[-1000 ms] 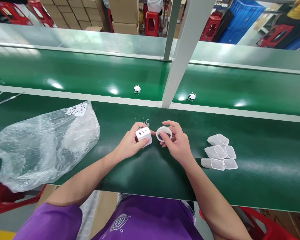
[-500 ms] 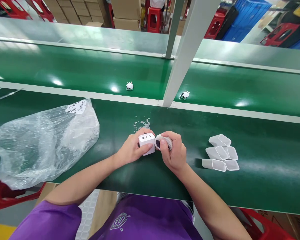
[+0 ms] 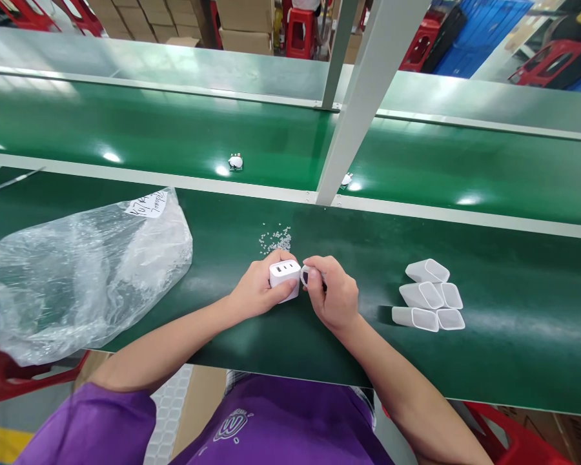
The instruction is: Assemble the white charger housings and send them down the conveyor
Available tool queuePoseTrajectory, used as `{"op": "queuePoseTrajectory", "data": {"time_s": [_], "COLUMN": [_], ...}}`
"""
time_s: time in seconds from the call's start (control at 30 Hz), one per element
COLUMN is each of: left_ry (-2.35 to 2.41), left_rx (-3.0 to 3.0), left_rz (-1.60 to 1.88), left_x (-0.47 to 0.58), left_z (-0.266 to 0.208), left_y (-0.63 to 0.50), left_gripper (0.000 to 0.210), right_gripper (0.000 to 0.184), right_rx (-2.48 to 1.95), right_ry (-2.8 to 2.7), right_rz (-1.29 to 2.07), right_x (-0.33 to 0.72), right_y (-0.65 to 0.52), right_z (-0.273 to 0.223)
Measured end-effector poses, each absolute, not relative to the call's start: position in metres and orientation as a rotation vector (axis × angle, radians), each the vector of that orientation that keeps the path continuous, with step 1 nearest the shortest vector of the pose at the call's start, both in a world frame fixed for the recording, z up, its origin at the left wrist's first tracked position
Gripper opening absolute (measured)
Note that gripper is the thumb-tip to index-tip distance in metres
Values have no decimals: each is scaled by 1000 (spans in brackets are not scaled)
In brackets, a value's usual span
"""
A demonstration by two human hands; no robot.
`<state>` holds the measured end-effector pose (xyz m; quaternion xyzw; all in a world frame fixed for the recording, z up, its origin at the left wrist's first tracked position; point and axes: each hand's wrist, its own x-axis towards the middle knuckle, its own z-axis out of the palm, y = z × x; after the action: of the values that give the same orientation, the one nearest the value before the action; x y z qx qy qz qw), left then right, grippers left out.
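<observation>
Tilted further, the pale ring [image 3: 305, 277] sits beside a white slotted block [image 3: 284, 276].

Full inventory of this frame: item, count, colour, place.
Ported block: 1, white, left hand
Round piece: 1, pale, dark centre, right hand
Tiny bits: many, translucent, worktop centre
Hollow casings: 5, white, worktop right
Plastic bag: 1, clear, worktop left
Label: 1, white, on bag
Boards: 2, white-topped, green belt
Metal strips: 2, silver, far left
Frame posts: 2, grey, centre
Cardboard boxes: several, brown, background
Stools: several, red, background, below worktop
Crates: count unclear, blue, top right
Shirt: 1, purple, bottom
Hands: 2, bare, centre
</observation>
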<state>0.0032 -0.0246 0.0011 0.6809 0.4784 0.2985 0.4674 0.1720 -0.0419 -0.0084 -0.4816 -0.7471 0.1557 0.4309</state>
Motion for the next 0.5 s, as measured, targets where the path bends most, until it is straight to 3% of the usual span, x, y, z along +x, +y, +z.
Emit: {"op": "queuePoseTrajectory", "data": {"time_s": [0.23,0.5], "left_ry": [1160,1290], "left_rx": [1739,1778], "left_rz": [767,758], "left_x": [6,10], "left_z": [-1,-5], "left_y": [-27,-32], "left_gripper": [17,17], "right_gripper": [23,24], "right_rx": [-1153,-1216], "right_ry": [-1898,-1925], "right_rz": [130,149], "right_x": [170,169], "right_y": [-42,-44], "right_z": [-13,-21]}}
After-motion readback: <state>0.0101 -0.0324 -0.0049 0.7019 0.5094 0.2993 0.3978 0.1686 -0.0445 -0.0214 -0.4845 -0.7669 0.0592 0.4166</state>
